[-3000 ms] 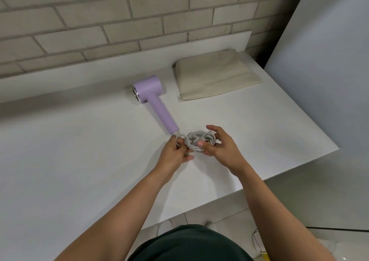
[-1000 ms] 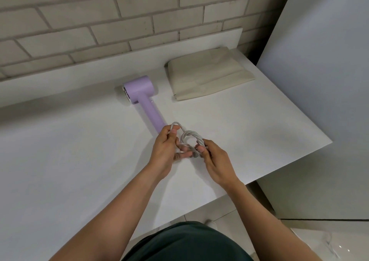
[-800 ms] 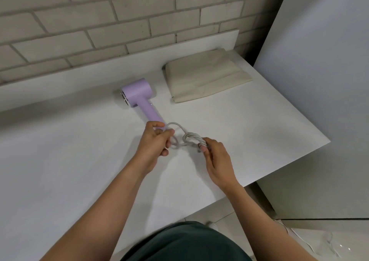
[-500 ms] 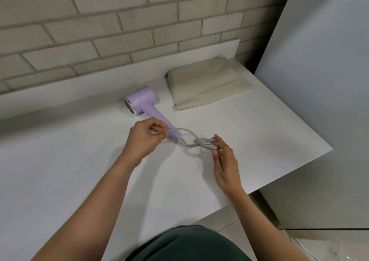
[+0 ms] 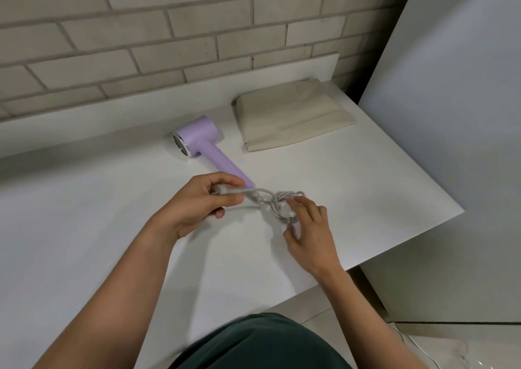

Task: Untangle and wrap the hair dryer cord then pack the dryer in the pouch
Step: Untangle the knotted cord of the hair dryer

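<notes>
Just right of the left hand [image 5: 197, 205], by which the plug [image 5: 225, 192] is pinched, the knotted cord [image 5: 277, 208] is touched by the right hand [image 5: 310, 230]; whether it is gripped cannot be told. Loops should be eased apart, never yanked. The dryer [image 5: 201, 140] lies just beyond.

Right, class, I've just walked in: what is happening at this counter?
A person is untangling the grey cord of a lilac hair dryer. The left hand grips the cord's plug end, held to the left of the knot, while the right hand pinches the knotted bundle beside the dryer's handle. The dryer lies on the white counter; the beige pouch lies flat behind it, not yet used.
</notes>
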Motion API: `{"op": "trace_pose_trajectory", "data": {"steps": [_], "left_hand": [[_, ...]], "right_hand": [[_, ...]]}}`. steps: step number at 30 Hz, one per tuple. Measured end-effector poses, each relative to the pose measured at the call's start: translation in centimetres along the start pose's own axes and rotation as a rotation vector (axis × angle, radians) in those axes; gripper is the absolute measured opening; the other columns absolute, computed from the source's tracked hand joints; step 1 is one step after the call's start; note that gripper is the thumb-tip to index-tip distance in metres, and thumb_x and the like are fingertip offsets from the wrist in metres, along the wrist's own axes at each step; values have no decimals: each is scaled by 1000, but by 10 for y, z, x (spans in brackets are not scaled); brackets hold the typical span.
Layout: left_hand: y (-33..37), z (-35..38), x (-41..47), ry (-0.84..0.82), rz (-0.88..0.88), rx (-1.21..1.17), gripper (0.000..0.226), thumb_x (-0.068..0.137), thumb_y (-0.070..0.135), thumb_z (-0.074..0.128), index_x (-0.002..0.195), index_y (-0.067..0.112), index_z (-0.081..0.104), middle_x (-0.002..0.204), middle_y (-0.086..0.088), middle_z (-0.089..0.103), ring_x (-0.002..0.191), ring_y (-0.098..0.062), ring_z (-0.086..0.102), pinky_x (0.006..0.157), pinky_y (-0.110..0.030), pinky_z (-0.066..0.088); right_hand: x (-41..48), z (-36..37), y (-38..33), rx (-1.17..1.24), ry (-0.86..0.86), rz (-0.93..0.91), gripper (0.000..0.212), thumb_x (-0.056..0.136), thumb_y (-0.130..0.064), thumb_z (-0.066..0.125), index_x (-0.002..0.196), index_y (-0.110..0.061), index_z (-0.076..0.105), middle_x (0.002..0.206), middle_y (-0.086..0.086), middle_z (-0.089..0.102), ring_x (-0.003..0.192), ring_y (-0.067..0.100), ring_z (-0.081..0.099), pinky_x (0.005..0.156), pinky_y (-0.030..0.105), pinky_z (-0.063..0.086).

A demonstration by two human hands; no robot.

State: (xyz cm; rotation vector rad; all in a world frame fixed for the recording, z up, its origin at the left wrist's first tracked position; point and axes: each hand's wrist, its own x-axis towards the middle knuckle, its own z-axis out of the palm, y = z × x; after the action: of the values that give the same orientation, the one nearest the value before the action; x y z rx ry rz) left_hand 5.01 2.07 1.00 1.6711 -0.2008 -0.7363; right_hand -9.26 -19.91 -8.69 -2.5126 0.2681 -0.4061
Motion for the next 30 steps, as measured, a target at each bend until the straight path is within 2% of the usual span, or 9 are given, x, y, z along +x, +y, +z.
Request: {"op": "trace_pose_trajectory", "data": {"steps": [3, 7, 10, 12, 15, 19, 22, 25, 30], "left_hand": [[6, 8, -1, -30, 67, -46, 29, 81, 1, 82, 108, 12, 76, 91, -7, 61, 67, -16, 55, 63, -22, 52], [15, 25, 6, 24, 186, -44, 26, 82, 3, 83, 106, 11, 74, 94, -5, 69, 77, -12, 65, 67, -24, 56], [17, 38, 19, 113, 273, -39, 15, 87, 16, 81, 99, 9, 75, 90, -1, 72, 84, -16, 66, 75, -33, 58], [17, 48, 27, 132, 281, -43, 19, 93, 32, 75, 100, 14, 76, 100, 4, 76, 96, -14, 70, 92, -40, 58], [17, 61, 35, 6, 260, -2, 35, 104, 44, 53, 114, 15, 70, 121, 8, 74, 117, -8, 67, 108, -32, 48], [20, 67, 45, -50, 220, 59, 23, 111, 27, 42, 122, 8, 48, 123, 4, 71, 118, -2, 63, 93, -13, 45], [23, 66, 55, 1, 229, 9, 8, 112, 18, 36, 119, 14, 38, 114, -9, 68, 106, -19, 72, 87, -20, 56], [25, 60, 63, 74, 126, 5, 18, 112, 23, 36, 122, 10, 44, 114, -16, 68, 86, -26, 77, 76, -35, 63], [23, 52, 63, 149, 9, -17, 22, 108, 20, 51, 116, 4, 64, 85, -8, 74, 65, -19, 71, 59, -25, 59]], "right_hand": [[6, 3, -1, 35, -147, 44, 55, 93, -27, 70, 145, -21, 52, 141, -2, 59, 123, 22, 53, 91, 33, 52], [7, 8, -1, 10, -130, 22, 39, 97, -14, 64, 136, -19, 62, 125, 5, 68, 111, 28, 63, 79, 43, 59], [3, 3, -1, 13, -75, -35, 34, 98, -11, 63, 132, -18, 66, 114, 4, 71, 97, 25, 61, 67, 35, 54], [2, 0, -3, 2, -47, -75, 33, 99, -12, 63, 132, -15, 65, 113, 2, 71, 93, 20, 55, 67, 27, 44], [4, -5, -8, -33, -13, -140, 32, 101, -14, 62, 133, -14, 64, 119, -3, 69, 92, 15, 47, 71, 22, 38], [10, -12, -16, -59, 36, -234, 27, 100, -13, 62, 127, -12, 67, 116, -3, 69, 92, 17, 44, 72, 21, 38], [16, -16, -21, -50, 60, -269, 27, 98, -9, 63, 124, -12, 68, 113, -5, 70, 92, 22, 47, 71, 30, 48], [23, -20, -28, -28, 91, -282, 28, 97, -8, 65, 124, -13, 68, 117, -6, 70, 97, 21, 47, 73, 27, 47], [34, -28, -32, 39, 77, -262, 29, 103, -12, 57, 131, -16, 65, 125, -8, 68, 112, 21, 54, 86, 26, 50]]}}
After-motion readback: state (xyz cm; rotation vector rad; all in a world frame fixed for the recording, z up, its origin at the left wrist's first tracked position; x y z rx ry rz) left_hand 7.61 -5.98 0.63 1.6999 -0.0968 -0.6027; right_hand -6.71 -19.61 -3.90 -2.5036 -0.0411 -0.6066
